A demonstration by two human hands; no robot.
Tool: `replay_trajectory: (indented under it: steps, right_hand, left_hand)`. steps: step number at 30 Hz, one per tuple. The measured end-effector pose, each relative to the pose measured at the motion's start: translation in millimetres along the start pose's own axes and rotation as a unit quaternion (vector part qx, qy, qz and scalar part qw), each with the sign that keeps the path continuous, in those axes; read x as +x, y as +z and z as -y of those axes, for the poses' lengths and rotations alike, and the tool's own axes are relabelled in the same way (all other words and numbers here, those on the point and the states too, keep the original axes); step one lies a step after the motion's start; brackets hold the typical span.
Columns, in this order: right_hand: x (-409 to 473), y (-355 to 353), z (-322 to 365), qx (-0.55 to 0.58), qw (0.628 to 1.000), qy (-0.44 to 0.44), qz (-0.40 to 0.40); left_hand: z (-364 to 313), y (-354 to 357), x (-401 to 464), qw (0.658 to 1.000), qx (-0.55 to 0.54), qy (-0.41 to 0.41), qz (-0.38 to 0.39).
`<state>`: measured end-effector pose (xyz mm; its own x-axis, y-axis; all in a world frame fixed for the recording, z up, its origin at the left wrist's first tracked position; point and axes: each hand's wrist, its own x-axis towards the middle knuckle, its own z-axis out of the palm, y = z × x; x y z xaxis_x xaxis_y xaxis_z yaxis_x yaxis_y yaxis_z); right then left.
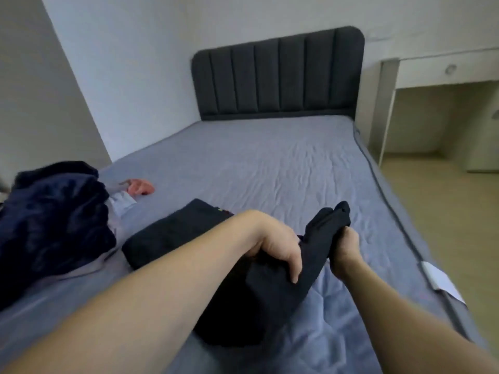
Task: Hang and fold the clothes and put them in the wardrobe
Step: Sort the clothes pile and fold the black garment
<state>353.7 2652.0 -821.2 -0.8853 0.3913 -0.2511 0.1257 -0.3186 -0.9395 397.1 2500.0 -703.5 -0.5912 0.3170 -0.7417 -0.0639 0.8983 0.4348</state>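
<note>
A black garment (270, 298) hangs bunched over the near part of the bed. My left hand (278, 249) grips its middle, fingers curled over the cloth. My right hand (347, 249) grips its upper end, which sticks up above the fist. Just behind my left forearm a folded black garment (172, 236) lies flat on the sheet. At the left edge sits a pile of dark blue clothes (51, 225), with a pale lilac garment (121, 203) partly under it. A small pink piece (140, 186) lies beyond the pile.
The bed (270, 163) has a blue-grey sheet and a dark padded headboard (278, 74) against the far wall. A white desk (445, 71) stands right of the headboard. Light wooden floor (445, 211) runs along the bed's right side. A white tag (440, 279) hangs at the mattress edge.
</note>
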Motion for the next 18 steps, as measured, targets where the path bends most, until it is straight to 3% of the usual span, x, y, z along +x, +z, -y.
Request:
replay_trajectory:
  steps: [3, 6, 12, 18]
  right_hand:
    - [4.0, -42.4, -35.9, 0.030, 0.994, 0.092, 0.054]
    - [11.7, -37.4, -31.0, 0.013, 0.991, 0.108, 0.081]
    - [25.9, 30.4, 2.3, -0.178, 0.974, -0.041, 0.131]
    - [26.9, 155.3, 20.7, -0.327, 0.897, -0.203, 0.216]
  left_hand:
    - [6.9, 36.6, 30.8, 0.994, -0.077, -0.002, 0.073]
    - [21.6, 27.9, 29.7, 0.994, -0.091, -0.030, 0.043]
    - [87.2, -37.4, -2.1, 0.983, -0.097, -0.063, -0.140]
    - [185.3, -96.0, -1.7, 0.915, -0.004, -0.121, -0.385]
